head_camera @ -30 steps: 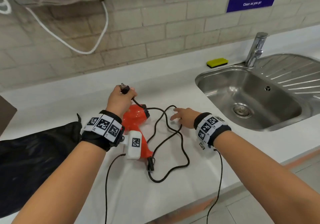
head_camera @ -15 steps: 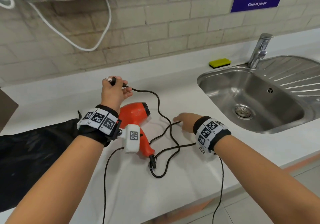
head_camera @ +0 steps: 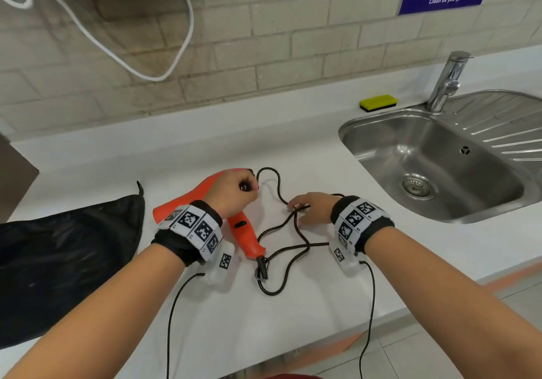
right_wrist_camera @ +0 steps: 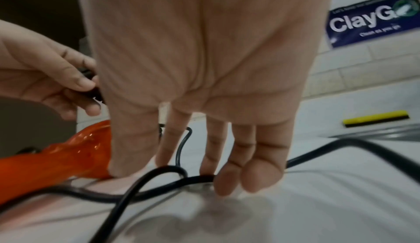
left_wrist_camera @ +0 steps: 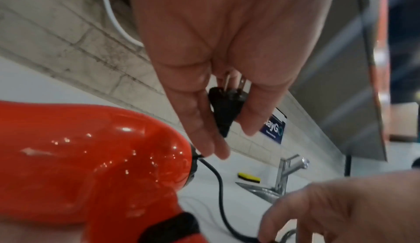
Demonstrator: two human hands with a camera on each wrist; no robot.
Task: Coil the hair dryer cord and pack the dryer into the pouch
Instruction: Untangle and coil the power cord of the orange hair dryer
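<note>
Left hand (head_camera: 234, 192) pinches plug (left_wrist_camera: 226, 106) above dryer (head_camera: 205, 194); right hand (head_camera: 312, 207) spread on cord (head_camera: 293, 232).

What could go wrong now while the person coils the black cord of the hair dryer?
1. The cord lies in crossing loops on the counter, so pulling may knot it.
2. The left hand pinches only the plug; a hard tug may drag the hair dryer.
3. The right hand only touches the cord with its fingertips, so it may slip.
</note>
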